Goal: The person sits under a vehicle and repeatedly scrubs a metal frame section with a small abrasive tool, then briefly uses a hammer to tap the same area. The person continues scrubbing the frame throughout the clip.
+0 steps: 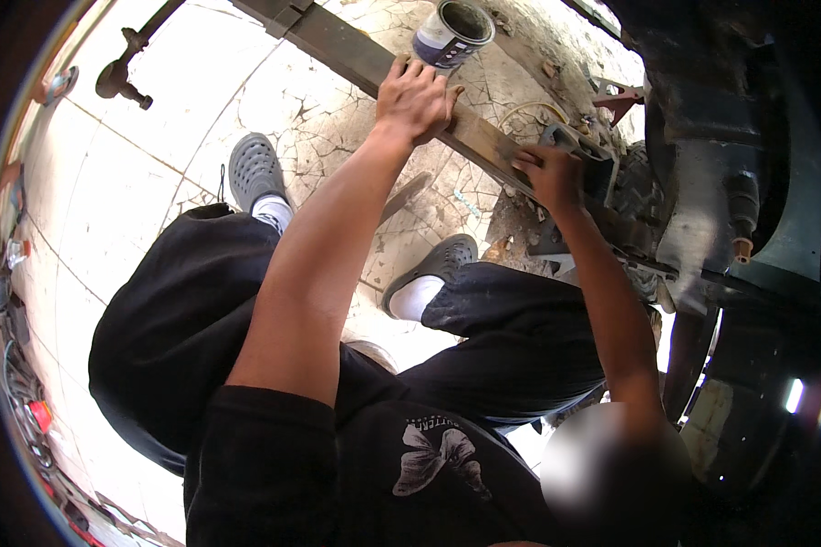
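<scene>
A long, flat, dark metal bar (342,50), with a band around it near the top edge, runs slantwise from upper left towards the vehicle parts on the right. My left hand (413,102) is closed over the bar about midway, fingers curled across it and thumb at the right. Farther down, close to the bar's right end, my right hand (552,175) has its fingers bent together against the bar. The surface between my hands is browner and looks worn. Whether anything thin lies under the right fingers is hidden.
An open can (454,35) stands just beyond the bar. At right are dark vehicle parts (702,182) and a red stand (618,102). A rod with a jointed end (123,77) is at upper left. A flat strip (404,198) lies between my feet on cracked tiles.
</scene>
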`<state>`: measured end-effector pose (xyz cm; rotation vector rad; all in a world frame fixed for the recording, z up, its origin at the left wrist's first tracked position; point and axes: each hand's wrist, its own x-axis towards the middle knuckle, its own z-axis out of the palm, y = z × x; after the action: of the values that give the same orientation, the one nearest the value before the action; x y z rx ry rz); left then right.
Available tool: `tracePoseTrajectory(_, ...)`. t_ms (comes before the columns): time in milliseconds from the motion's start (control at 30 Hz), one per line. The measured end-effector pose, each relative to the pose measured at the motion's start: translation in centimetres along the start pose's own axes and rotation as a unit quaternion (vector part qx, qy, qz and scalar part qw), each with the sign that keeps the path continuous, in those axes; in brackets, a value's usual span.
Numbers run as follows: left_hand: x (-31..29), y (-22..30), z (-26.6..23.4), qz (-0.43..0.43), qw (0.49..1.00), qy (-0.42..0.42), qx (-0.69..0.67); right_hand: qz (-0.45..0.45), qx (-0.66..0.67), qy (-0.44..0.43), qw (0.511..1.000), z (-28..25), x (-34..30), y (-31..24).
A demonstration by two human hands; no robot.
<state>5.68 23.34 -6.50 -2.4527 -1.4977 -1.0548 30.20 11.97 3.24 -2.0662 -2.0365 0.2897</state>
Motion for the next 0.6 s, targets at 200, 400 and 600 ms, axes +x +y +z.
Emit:
tracePoseTrajectory(200, 0.2, 0.7, 0.3, -0.024, 0.999, -0.032, 0.006, 0.029, 0.013, 0.016, 0.999, -0.4, -1.0, 0.8)
tracePoseTrajectory(400, 0.1, 0.0, 0.3, -0.019, 0.999, -0.036, 0.006, -0.018, 0.067, 0.057, 0.996, 3.5, 3.6, -4.0)
tracePoseTrajectory(600, 0.0, 0.3, -0.3, -0.028, 0.998, -0.045, -0.014, -0.008, -0.020, 0.005, 1.000, -0.9, -1.0, 2.1)
